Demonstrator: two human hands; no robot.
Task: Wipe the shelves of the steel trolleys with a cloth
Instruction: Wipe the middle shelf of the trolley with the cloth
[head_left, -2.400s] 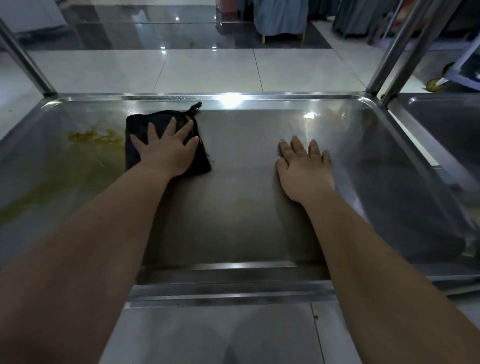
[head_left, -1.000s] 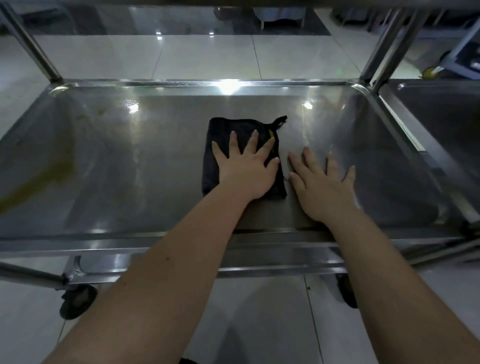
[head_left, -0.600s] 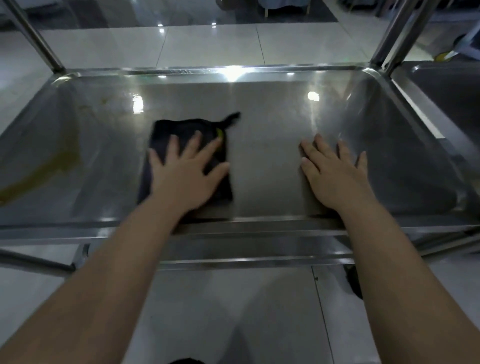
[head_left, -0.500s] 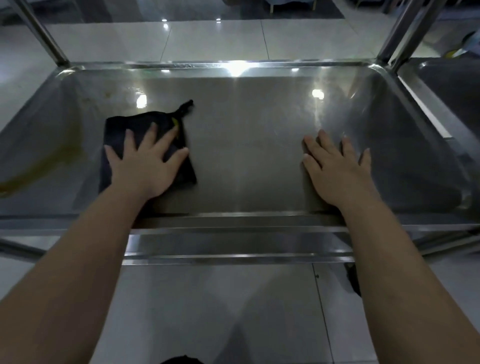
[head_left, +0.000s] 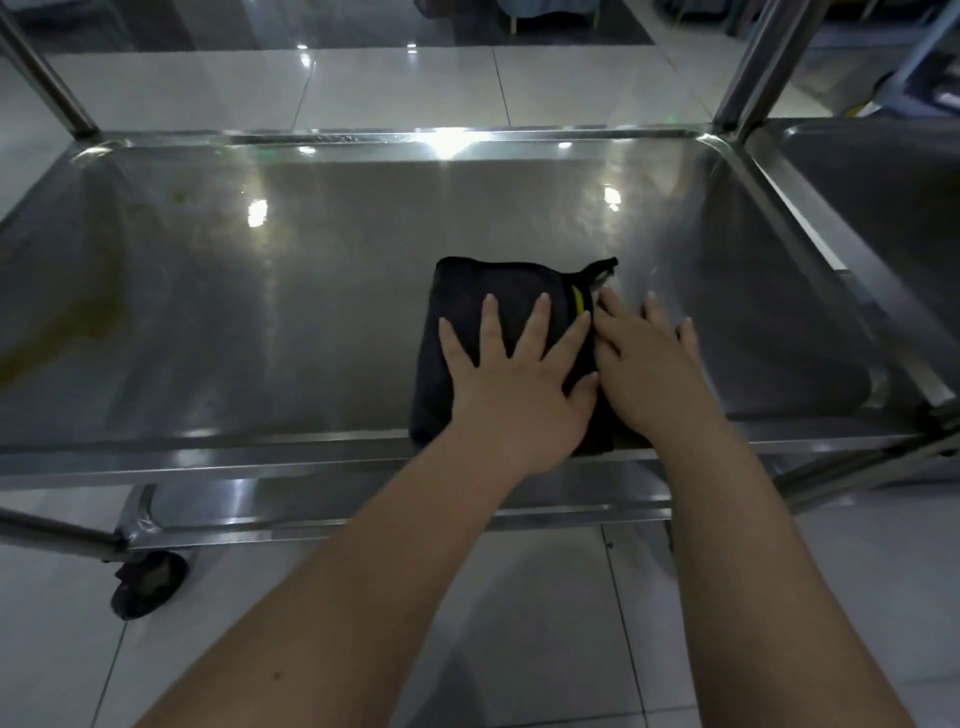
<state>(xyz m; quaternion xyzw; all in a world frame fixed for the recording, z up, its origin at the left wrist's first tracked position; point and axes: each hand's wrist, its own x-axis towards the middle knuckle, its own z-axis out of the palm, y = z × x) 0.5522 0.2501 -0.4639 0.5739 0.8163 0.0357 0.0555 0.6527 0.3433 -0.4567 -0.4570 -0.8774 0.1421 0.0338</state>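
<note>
I have my left hand flat on the folded black cloth, fingers straight and spread, so the whole palm bears it down on the steel trolley shelf near the front rim. My right hand lies open just beside it, touching the cloth's edge, bracing me, I judge. The shallow, rimmed shelf holds the cloth and a yellowish smear at its left end, not yet wiped.

Glossy pale tiled floor, light glints reflected.
</note>
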